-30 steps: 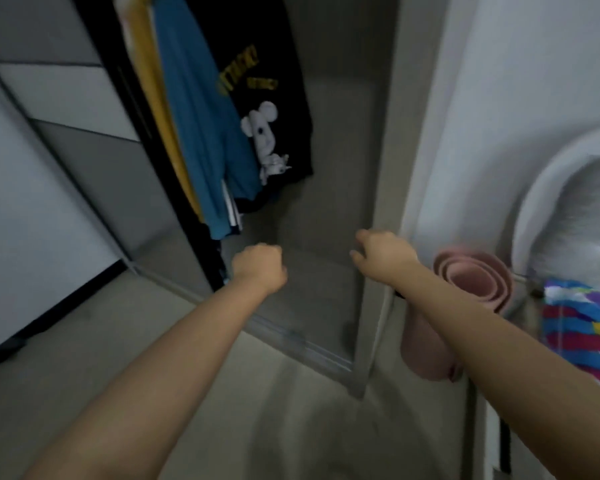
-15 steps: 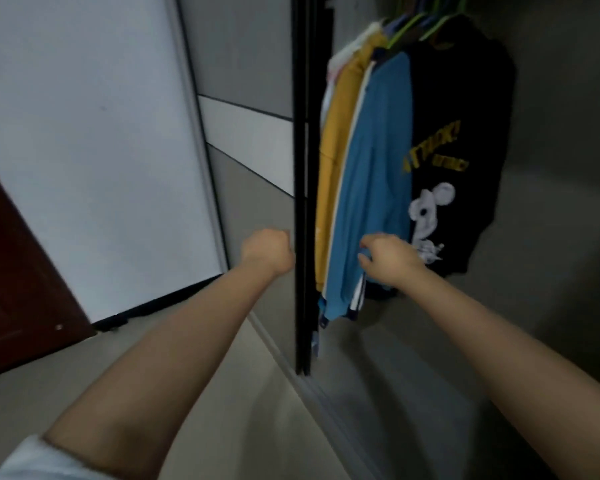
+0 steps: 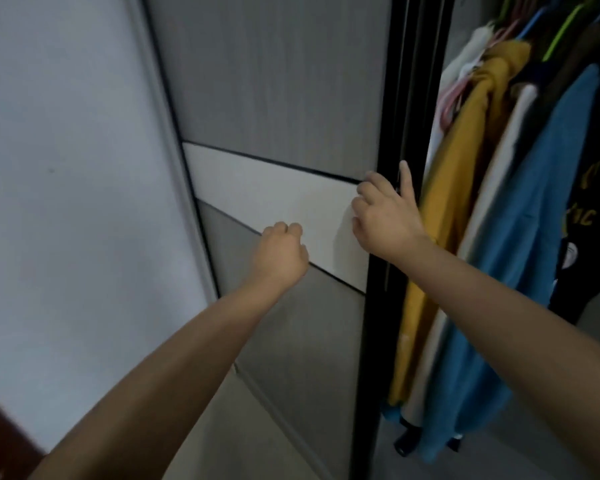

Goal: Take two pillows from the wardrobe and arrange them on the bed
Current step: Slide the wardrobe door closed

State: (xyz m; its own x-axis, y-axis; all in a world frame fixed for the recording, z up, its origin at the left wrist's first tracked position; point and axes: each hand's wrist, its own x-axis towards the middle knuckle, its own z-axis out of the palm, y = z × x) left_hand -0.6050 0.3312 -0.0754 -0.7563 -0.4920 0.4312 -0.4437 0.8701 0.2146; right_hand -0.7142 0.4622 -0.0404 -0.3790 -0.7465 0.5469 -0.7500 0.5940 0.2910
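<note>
Head view: both hands at the wardrobe's sliding door [image 3: 274, 98].
Right hand [image 3: 387, 216], fingers spread, touches its black edge; left hand [image 3: 279, 254] curls into an empty fist. Pillows are not visible among the hanging shirts [image 3: 499, 220] at right.

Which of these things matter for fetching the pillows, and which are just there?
Part of the job:
- wardrobe sliding door
- its black edge frame
- right hand, at that edge
- left hand, loosely closed, holding nothing

Just there:
- yellow shirt
- blue shirt
- black printed shirt
- white wall

No pillows visible.
</note>
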